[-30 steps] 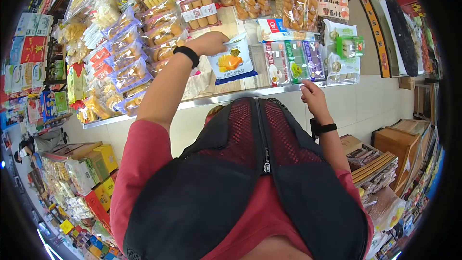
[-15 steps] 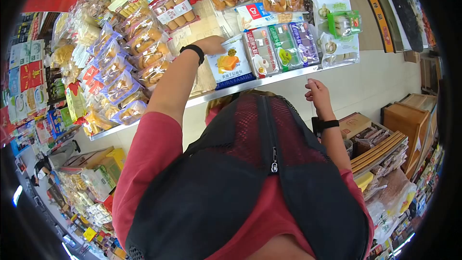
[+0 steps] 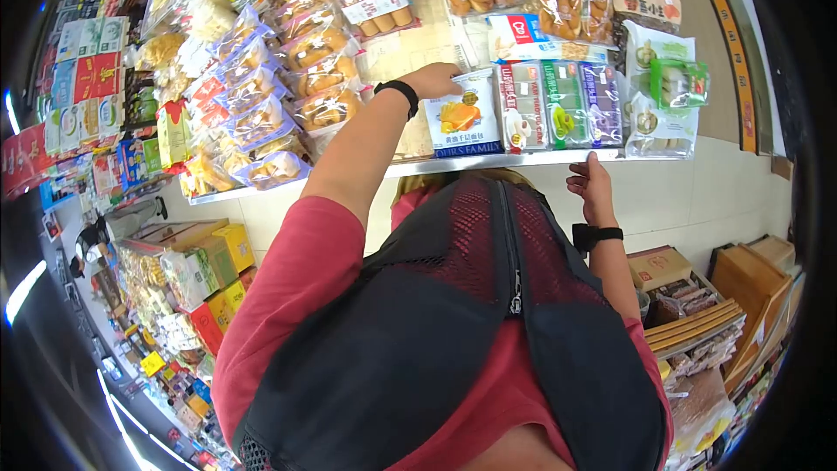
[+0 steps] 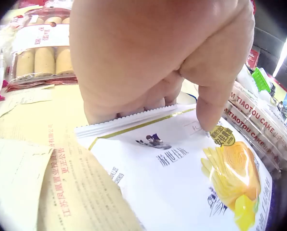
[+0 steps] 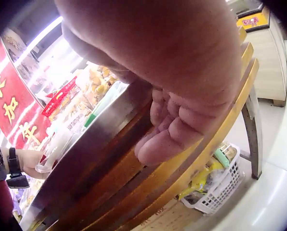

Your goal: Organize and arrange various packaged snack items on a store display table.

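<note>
Left hand (image 3: 433, 80) still has a pinching grip on the top seam of the white cake packet (image 3: 466, 122), set upright at the display shelf's steel lip (image 3: 540, 157), while the right hand (image 3: 593, 181) has risen to that lip, loosely curled and empty, so the packet looks nearly placed.

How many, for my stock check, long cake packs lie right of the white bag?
3, side by side: red-and-white pack next to the white bag, green pack in the middle, purple pack farthest right. Others may be hidden underneath.

Left hand (image 3: 433, 80) stretched forward, thumb and fingers pinching; right hand (image 3: 593, 181) raised, fingers loosely curled.
</note>
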{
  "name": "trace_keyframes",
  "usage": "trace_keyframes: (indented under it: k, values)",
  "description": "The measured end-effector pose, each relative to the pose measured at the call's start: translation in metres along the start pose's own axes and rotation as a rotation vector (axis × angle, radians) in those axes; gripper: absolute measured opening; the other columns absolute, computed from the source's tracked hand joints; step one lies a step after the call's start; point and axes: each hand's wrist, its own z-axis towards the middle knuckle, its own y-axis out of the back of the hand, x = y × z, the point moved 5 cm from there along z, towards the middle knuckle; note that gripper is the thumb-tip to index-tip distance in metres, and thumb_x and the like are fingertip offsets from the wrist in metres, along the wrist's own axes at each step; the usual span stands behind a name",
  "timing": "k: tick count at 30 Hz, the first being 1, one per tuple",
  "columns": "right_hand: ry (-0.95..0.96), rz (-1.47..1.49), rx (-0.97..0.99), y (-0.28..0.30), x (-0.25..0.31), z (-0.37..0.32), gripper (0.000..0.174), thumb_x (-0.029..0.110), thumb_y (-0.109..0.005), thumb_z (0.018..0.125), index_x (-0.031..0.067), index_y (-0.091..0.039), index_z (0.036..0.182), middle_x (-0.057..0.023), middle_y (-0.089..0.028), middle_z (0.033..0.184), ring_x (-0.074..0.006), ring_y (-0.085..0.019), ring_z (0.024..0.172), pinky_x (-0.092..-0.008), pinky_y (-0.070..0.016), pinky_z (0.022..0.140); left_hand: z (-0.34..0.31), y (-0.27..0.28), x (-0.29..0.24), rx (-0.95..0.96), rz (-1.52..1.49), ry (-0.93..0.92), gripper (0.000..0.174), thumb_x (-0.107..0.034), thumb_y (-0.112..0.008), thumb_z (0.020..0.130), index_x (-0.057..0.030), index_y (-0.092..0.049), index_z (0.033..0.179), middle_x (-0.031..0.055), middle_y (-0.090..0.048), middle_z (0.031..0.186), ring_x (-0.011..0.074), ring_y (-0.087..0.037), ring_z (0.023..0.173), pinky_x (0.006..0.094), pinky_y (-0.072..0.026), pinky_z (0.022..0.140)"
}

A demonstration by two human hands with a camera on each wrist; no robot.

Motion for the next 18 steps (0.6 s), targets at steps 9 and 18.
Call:
trace_keyframes:
  k: [9,18]
  values:
    - [0.055,0.001,-0.115,-0.01,-0.009,0.001,0.056,0.051,-0.044,0.097,-0.002,-0.058,0.106,-0.015,-0.064,0.1,-0.0201,-0.061,0.081,-0.0342,-0.0495,0.074,-0.002,-0.001,0.039,-0.25,0.139,0.002,0.028,-0.025,-0.055,0.085,-0.0027,-0.067,0.097,0.0168,-0.068,0.091,0.0301,-0.065,0.083,0.0402,-0.0501,0.077]
    - [0.407,0.336,-0.497,-0.024,-0.006,0.027,0.056,0.04,-0.031,0.102,-0.0041,-0.041,0.135,-0.0145,-0.042,0.141,-0.0247,-0.041,0.125,-0.0344,-0.0272,0.108,-0.044,0.084,0.03,-0.839,0.081,-0.225,0.026,-0.014,-0.057,0.077,-0.0013,-0.062,0.1,0.0237,-0.064,0.095,0.0395,-0.061,0.092,0.0466,-0.0489,0.079]
